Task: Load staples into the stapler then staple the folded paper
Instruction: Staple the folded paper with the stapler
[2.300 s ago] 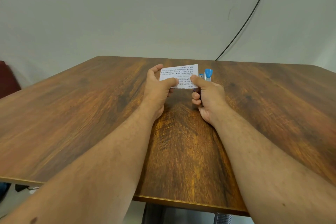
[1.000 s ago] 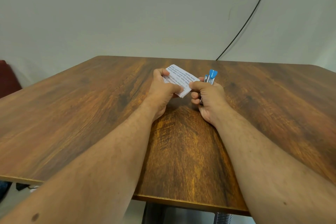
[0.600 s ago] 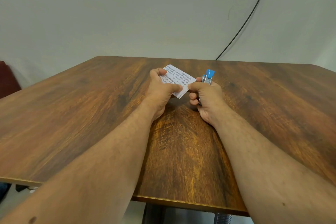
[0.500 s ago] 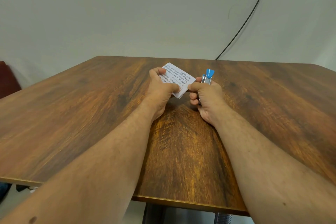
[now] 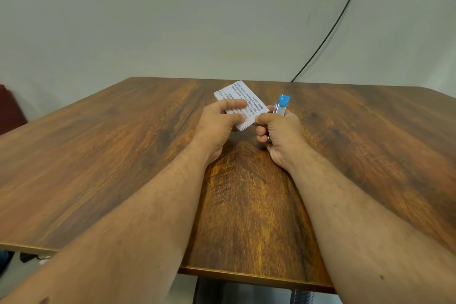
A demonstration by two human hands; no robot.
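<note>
Rotated further, the folded paper [image 5: 243,103] sits pinched in the left hand [image 5: 219,122], a fresh corner nearing the stapler [image 5: 280,107] fisted in the right hand [image 5: 278,134]; stapling looks imminent.

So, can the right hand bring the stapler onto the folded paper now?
Probably yes: the right hand holds the stapler right beside the folded paper, which the left hand holds; nothing lies between.
</note>
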